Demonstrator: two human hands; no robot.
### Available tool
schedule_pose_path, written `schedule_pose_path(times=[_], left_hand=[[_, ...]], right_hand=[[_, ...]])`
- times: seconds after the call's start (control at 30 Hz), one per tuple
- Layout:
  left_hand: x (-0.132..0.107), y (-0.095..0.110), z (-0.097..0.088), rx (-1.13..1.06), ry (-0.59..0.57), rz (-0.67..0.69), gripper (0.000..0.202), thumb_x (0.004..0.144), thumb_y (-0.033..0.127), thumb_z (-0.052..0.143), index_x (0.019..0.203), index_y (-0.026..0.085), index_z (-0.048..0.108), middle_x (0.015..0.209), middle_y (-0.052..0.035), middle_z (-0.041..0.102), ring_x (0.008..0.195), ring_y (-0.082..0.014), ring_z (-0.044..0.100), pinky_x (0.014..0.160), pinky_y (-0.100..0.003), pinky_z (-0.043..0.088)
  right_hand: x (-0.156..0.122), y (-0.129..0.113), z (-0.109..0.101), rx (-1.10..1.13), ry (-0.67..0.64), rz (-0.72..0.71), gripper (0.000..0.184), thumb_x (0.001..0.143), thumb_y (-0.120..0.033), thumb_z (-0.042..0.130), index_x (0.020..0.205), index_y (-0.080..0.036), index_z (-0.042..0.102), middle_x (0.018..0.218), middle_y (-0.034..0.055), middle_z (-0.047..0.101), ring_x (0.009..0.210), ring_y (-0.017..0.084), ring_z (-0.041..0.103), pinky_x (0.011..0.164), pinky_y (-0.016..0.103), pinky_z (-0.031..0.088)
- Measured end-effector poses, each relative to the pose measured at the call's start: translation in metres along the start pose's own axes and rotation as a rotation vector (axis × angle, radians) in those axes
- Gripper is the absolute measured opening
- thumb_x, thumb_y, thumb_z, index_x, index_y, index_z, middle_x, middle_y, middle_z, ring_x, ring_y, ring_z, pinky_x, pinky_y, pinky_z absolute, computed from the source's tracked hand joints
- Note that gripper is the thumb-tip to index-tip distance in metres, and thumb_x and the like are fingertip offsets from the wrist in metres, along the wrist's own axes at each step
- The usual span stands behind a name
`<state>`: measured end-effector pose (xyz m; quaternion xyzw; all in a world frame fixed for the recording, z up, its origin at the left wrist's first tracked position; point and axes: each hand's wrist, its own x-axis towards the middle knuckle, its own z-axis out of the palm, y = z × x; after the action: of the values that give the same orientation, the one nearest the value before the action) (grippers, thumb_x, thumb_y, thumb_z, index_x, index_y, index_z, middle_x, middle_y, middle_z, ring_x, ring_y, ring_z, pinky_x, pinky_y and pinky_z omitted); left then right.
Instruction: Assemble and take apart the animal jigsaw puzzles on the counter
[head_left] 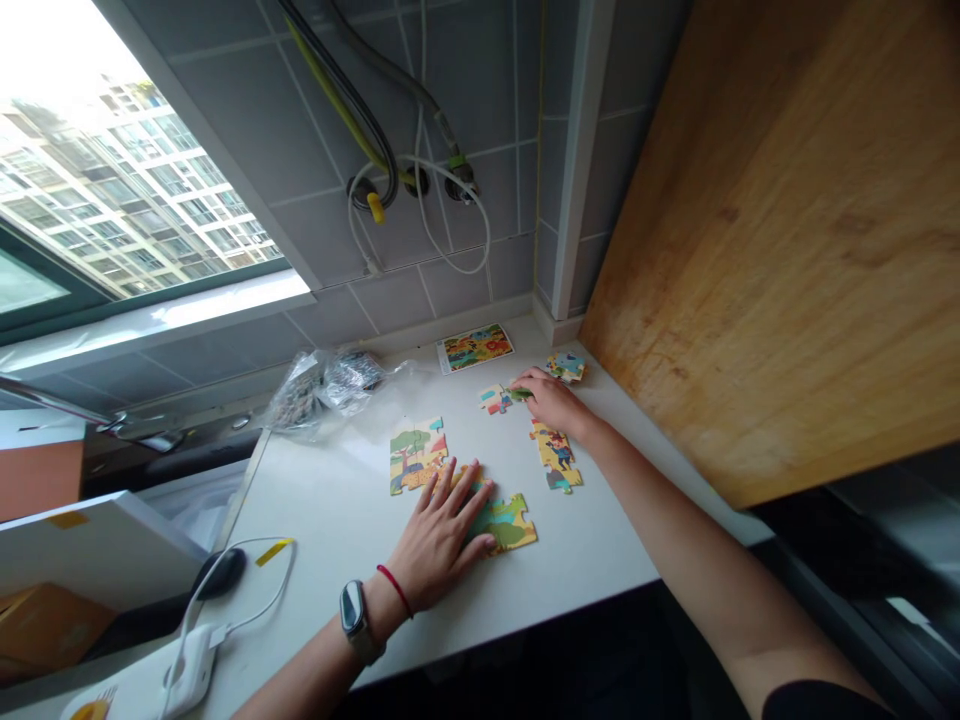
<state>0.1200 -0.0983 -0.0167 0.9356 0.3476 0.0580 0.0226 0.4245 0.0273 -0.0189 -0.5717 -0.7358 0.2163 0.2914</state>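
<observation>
On the white counter (337, 520) lie several clusters of joined jigsaw pieces. My left hand (442, 535) rests flat, fingers spread, on the green and yellow cluster (514, 522) near the front edge. Just behind it lies a cluster with a tree (416, 455). My right hand (551, 398) reaches farther back, fingers curled onto a small green piece (519, 394) beside a small loose cluster (495, 399). Another cluster (556, 455) lies under my right wrist, and one more (566, 367) sits by the wooden board.
A reference picture card (475, 347) lies at the back by the tiled wall. Clear plastic bags (322, 385) sit at the back left. A large wooden board (780, 230) leans on the right. A white device with cable (187, 675) lies front left, near a sink (135, 440).
</observation>
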Motion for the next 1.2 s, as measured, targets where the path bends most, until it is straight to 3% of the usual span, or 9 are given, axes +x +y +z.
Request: schedule_pose_path(times=[0.13, 0.23, 0.43, 0.73, 0.83, 0.93, 1.0, 1.1, 1.2], left_hand=[[0.051, -0.018, -0.016, -0.074, 0.008, -0.103, 0.052, 0.104, 0.051, 0.055, 0.150, 0.026, 0.057, 0.159, -0.0092, 0.053, 0.152, -0.0376, 0.042, 0.121, -0.057, 0.041], [0.105, -0.038, -0.022, -0.137, 0.032, -0.149, 0.047, 0.102, 0.040, 0.061, 0.144, 0.021, 0.060, 0.148, -0.0127, 0.063, 0.136, -0.0318, 0.060, 0.114, -0.049, 0.050], [0.167, -0.059, -0.002, -0.188, 0.076, -0.194, 0.050, 0.093, 0.035, 0.073, 0.139, 0.018, 0.062, 0.138, -0.0150, 0.069, 0.127, -0.0335, 0.066, 0.107, -0.047, 0.055], [0.158, -0.083, 0.009, -0.243, 0.116, -0.092, 0.038, 0.094, 0.031, 0.072, 0.131, 0.023, 0.067, 0.125, -0.0103, 0.074, 0.116, -0.0296, 0.069, 0.103, -0.045, 0.056], [0.154, -0.092, 0.005, -0.238, 0.110, -0.055, 0.029, 0.095, 0.027, 0.068, 0.124, 0.023, 0.071, 0.124, -0.0102, 0.074, 0.116, -0.0290, 0.069, 0.104, -0.046, 0.056], [0.150, -0.098, 0.004, -0.200, 0.112, -0.019, 0.020, 0.097, 0.026, 0.066, 0.115, 0.025, 0.075, 0.124, -0.0094, 0.074, 0.116, -0.0289, 0.068, 0.105, -0.048, 0.056], [0.146, -0.101, 0.004, -0.195, 0.131, -0.007, 0.018, 0.097, 0.028, 0.066, 0.112, 0.025, 0.076, 0.123, -0.0096, 0.074, 0.116, -0.0288, 0.069, 0.104, -0.049, 0.056], [0.137, -0.105, 0.002, -0.245, 0.203, 0.007, 0.020, 0.100, 0.031, 0.063, 0.113, 0.023, 0.075, 0.123, -0.0108, 0.074, 0.116, -0.0280, 0.069, 0.105, -0.050, 0.056], [0.123, -0.108, -0.005, -0.298, 0.294, -0.005, 0.022, 0.102, 0.033, 0.058, 0.114, 0.022, 0.074, 0.122, -0.0110, 0.075, 0.117, -0.0275, 0.069, 0.105, -0.049, 0.056]], right_hand=[[0.001, 0.002, 0.012, 0.045, 0.071, 0.024, 0.056, 0.074, 0.011, 0.046, 0.108, -0.018, 0.080, 0.123, 0.0118, 0.068, 0.116, 0.023, 0.066, 0.111, 0.034, 0.047], [0.002, 0.002, 0.017, 0.075, 0.125, 0.010, 0.055, 0.072, 0.010, 0.046, 0.106, -0.017, 0.079, 0.122, 0.0119, 0.068, 0.115, 0.023, 0.066, 0.112, 0.034, 0.046], [0.006, 0.000, 0.015, 0.194, 0.277, -0.009, 0.049, 0.072, 0.006, 0.045, 0.098, -0.019, 0.078, 0.109, 0.0076, 0.073, 0.107, 0.021, 0.068, 0.104, 0.034, 0.051], [0.007, -0.008, 0.014, 0.364, 0.467, 0.082, 0.033, 0.084, -0.007, 0.043, 0.085, -0.020, 0.073, 0.085, 0.0041, 0.075, 0.076, 0.018, 0.070, 0.071, 0.029, 0.057], [0.005, -0.007, -0.001, 0.257, 0.628, 0.080, 0.031, 0.087, -0.010, 0.044, 0.090, -0.020, 0.073, 0.100, 0.0086, 0.073, 0.094, 0.022, 0.069, 0.086, 0.034, 0.057], [0.005, 0.000, -0.022, 0.006, 0.776, 0.175, 0.032, 0.090, -0.018, 0.052, 0.116, -0.016, 0.071, 0.121, 0.0161, 0.067, 0.118, 0.029, 0.062, 0.106, 0.044, 0.049], [0.005, 0.007, -0.032, -0.115, 0.709, 0.298, 0.052, 0.088, -0.028, 0.064, 0.138, -0.012, 0.059, 0.135, 0.0209, 0.061, 0.130, 0.035, 0.055, 0.113, 0.050, 0.043], [0.002, 0.013, -0.041, -0.211, 0.431, 0.443, 0.087, 0.079, -0.037, 0.080, 0.154, -0.012, 0.044, 0.147, 0.0232, 0.054, 0.138, 0.039, 0.049, 0.113, 0.051, 0.043], [-0.002, 0.015, -0.045, -0.286, 0.238, 0.510, 0.085, 0.079, -0.034, 0.081, 0.154, -0.016, 0.046, 0.145, 0.0209, 0.056, 0.134, 0.038, 0.055, 0.108, 0.046, 0.047]])
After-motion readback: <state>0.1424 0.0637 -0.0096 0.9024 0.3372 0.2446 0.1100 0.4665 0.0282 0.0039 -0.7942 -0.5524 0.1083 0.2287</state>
